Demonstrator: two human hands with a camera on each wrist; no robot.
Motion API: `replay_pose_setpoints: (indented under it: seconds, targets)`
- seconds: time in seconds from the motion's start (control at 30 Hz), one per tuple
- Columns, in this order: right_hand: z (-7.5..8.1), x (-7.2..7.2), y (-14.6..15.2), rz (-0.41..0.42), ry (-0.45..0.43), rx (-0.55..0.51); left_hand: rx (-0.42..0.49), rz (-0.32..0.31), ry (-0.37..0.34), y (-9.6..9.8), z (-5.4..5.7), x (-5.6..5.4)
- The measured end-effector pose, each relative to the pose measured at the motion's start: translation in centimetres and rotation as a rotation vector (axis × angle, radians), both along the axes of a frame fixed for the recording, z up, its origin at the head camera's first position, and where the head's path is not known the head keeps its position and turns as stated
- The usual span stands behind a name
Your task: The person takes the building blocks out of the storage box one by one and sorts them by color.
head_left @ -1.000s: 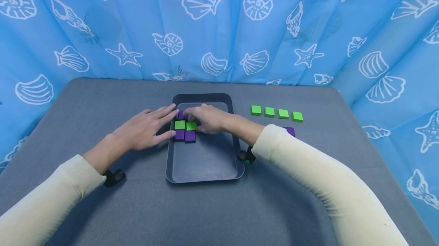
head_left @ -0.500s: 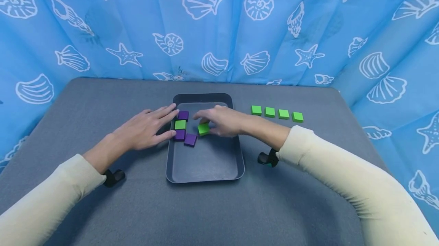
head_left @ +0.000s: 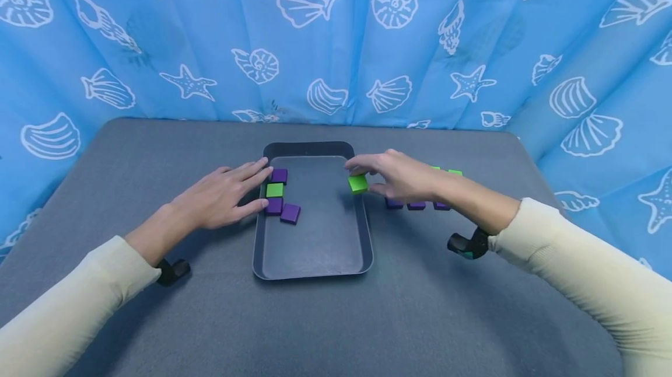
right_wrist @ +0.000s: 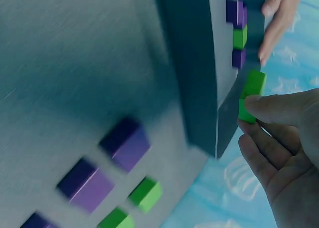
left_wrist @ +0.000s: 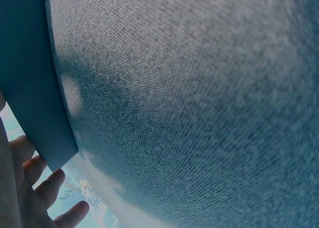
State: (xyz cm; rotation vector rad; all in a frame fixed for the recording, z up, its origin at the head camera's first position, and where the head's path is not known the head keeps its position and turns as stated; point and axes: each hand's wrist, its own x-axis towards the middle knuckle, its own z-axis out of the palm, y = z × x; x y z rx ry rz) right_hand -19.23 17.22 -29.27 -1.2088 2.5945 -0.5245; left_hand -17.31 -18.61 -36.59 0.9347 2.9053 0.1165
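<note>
A green block [head_left: 358, 184] is pinched between the thumb and fingers of my right hand [head_left: 401, 175], above the tray's right rim. The right wrist view shows the thumb across this green block [right_wrist: 255, 82]. My left hand [head_left: 223, 196] lies at the left rim of the dark tray [head_left: 320, 243], fingers spread and straight. Beside those fingertips, a purple block [head_left: 279, 175], a green block [head_left: 275, 189] and another purple block [head_left: 273, 206] form a column along the tray's left wall. A third purple block [head_left: 290, 213] sits slightly turned to their right.
Right of the tray, a row of purple blocks [head_left: 416, 205] lies on the grey table [head_left: 325, 330]. Behind it are green blocks [head_left: 454, 173], partly hidden by the right hand and forearm. A blue shell-print curtain [head_left: 226, 27] hangs behind the table.
My right hand has drawn a green block away from the group, carrying it rightward to the tray's right rim. The lower right purple block has turned slightly. The left hand stays in place.
</note>
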Motion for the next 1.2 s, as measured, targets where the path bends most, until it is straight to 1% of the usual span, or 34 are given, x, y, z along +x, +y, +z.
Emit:
replay_pose_setpoints:
  seconds: [0.1, 0.2, 0.4, 0.6, 0.8, 0.93, 1.07, 1.13, 1.2]
  targets:
    - [0.2, -0.2, 2.1, -0.030, -0.006, -0.037, 0.002, 0.003, -0.004, 0.0, -0.1, 0.0]
    - [0.0, -0.4, 4.2, -0.070, 0.003, -0.081, 0.002, 0.005, -0.006, 0.0, -0.1, 0.0]
    - [-0.9, -0.6, 8.2, -0.160, 0.033, -0.123, 0.005, -0.001, -0.005, 0.0, -0.1, -0.1]
    - [-1.7, -0.6, 11.3, -0.241, 0.048, -0.152, -0.005, 0.005, 0.001, -0.1, -0.2, -0.1]
    - [-2.4, -0.4, 14.0, -0.325, 0.069, -0.140, -0.008, 0.008, 0.005, -0.1, -0.2, 0.0]
    - [-3.2, -0.4, 15.8, -0.356, 0.089, -0.132, -0.008, 0.011, 0.007, -0.1, -0.1, 0.1]
    - [-3.8, -0.3, 17.3, -0.418, 0.090, -0.117, -0.009, 0.013, 0.008, 0.0, -0.1, 0.2]
    - [-4.0, -0.2, 18.1, -0.459, 0.075, -0.108, -0.010, 0.012, 0.011, 0.0, -0.1, 0.1]
    - [-4.2, -0.2, 18.9, -0.483, 0.074, -0.098, -0.010, 0.010, 0.014, 0.0, -0.1, 0.1]
